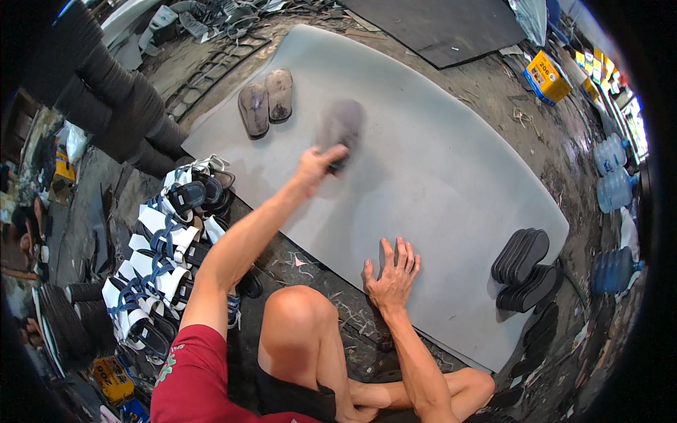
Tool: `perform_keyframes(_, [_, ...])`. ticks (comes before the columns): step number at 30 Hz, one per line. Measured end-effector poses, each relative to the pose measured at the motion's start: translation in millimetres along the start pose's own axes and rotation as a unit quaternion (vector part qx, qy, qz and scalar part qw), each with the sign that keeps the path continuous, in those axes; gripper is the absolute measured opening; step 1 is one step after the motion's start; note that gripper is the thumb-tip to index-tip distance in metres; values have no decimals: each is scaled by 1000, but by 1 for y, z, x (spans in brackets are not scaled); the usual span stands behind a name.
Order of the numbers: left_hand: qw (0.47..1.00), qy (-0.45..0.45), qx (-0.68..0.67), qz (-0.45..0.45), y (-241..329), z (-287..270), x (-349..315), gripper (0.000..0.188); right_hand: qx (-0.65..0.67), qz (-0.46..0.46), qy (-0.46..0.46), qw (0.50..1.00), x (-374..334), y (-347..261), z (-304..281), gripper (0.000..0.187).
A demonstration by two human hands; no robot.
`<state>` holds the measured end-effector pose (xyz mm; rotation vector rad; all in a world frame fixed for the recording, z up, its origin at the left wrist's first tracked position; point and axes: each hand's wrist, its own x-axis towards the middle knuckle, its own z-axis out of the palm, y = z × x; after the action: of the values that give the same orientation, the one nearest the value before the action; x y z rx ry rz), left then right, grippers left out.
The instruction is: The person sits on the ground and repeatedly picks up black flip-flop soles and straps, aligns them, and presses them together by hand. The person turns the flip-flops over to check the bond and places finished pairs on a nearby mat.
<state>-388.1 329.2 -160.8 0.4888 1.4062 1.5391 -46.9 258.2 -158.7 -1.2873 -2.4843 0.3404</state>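
My left hand (321, 163) is closed round the near end of a foot-shaped sole piece (343, 121), greyish brown and smeared by motion. It holds the piece over the large grey sheet (423, 162) that lies in front of me. My right hand (395, 280) rests palm down on the sheet near its front edge, fingers spread, holding nothing. On the sheet's far left, two worn brown foot-shaped pieces (254, 110) lie side by side. At its right end stand two stacks of dark soles (520, 256).
White and blue sandals (159, 247) are heaped at my left. Behind them rise tall stacks of dark material (116, 92). A yellow and blue box (548, 77) stands far right, with large blue water bottles (612, 189) nearer. Scraps litter the floor; a dark sheet (437, 25) lies beyond.
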Motion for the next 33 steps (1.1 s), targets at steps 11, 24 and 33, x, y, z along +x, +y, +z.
perform_keyframes(11, [889, 12, 447, 101, -14, 76, 12, 60, 8, 19, -5, 1000, -2, 6, 3, 60])
perform_keyframes(24, [864, 425, 268, -39, 37, -251, 143, 81, 5, 12, -11, 1000, 4, 1, 2, 60])
perform_keyframes(33, [879, 434, -150, 128, 14, -122, 95, 55, 4, 13, 8, 1000, 1, 4, 3, 59])
